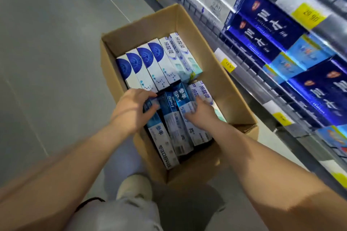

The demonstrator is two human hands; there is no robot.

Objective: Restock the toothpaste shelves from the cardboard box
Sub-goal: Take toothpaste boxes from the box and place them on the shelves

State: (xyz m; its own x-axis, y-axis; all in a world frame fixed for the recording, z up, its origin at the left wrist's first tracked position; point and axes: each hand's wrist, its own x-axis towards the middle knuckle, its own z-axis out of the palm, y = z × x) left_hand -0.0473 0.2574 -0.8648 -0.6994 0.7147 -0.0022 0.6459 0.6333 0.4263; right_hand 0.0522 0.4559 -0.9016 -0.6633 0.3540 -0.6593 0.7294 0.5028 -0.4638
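The left hand (pixel 131 110) and right hand (pixel 201 115) have fingers clamped on the blue cartons (pixel 174 118) between them in the cardboard box (pixel 236 99). Best to squeeze inward evenly and lift straight up.

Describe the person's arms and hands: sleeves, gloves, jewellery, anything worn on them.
Both forearms are bare as far as the picture's edge, and no sleeve shows. The left hand and the right hand wear no gloves. No ring, watch or wristband is visible, though blur softens the fingers. No markings show on either arm.
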